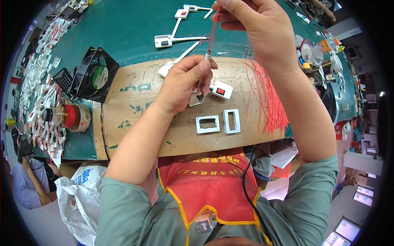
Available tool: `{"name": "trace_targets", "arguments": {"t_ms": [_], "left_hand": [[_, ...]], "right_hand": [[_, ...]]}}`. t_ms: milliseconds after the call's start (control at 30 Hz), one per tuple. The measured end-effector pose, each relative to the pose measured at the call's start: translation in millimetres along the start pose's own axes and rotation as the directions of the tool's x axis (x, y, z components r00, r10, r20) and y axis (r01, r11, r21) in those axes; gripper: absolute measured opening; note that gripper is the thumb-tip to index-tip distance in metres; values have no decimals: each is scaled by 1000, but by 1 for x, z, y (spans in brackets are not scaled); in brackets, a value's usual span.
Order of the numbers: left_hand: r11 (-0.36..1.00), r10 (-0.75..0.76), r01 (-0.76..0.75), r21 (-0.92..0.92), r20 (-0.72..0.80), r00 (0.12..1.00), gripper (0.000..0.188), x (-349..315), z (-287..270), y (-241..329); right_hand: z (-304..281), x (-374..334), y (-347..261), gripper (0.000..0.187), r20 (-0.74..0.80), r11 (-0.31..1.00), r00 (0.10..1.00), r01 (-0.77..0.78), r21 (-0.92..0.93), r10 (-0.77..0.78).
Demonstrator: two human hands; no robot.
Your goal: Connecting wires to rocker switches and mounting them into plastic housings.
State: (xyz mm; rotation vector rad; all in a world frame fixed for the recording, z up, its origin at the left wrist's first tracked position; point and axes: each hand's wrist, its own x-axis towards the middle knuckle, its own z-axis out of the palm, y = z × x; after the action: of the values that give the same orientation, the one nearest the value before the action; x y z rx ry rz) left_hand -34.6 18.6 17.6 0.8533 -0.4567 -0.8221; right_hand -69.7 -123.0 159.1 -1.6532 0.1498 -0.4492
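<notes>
My left hand [186, 82] is closed round a white plastic tube [208, 55] that points away from me. Below those fingers sits the tube's small clear housing [196, 98], with something dark inside. Thin red wire [212, 33] rises from the tube's tip to my right hand [264, 28], raised at the upper right and pinching the wire. Beside my left hand lies a white switch box [222, 90] with a red rocker. Two pale rectangular frames [207, 124] rest nearer me. A loose bundle of red wires [269, 102] lies under my right forearm.
A cardboard sheet [135, 137] covers the near part of the green table [135, 24]. At left are a black fan [92, 76], a jar [72, 117] and a heap of white parts [39, 82]. White stick-handled devices [163, 41] lie farther off. Another person [26, 184] is at lower left.
</notes>
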Motion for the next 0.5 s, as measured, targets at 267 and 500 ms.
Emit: {"name": "trace_targets", "arguments": {"t_ms": [267, 500], "left_hand": [[1000, -3, 3, 12, 0, 1000, 25, 0, 0, 1], [1000, -2, 2, 11, 12, 1000, 26, 0, 0, 1]], "right_hand": [[0, 1, 1, 11, 43, 997, 996, 74, 6, -74], [-1, -1, 7, 10, 69, 991, 990, 129, -42, -126]]}}
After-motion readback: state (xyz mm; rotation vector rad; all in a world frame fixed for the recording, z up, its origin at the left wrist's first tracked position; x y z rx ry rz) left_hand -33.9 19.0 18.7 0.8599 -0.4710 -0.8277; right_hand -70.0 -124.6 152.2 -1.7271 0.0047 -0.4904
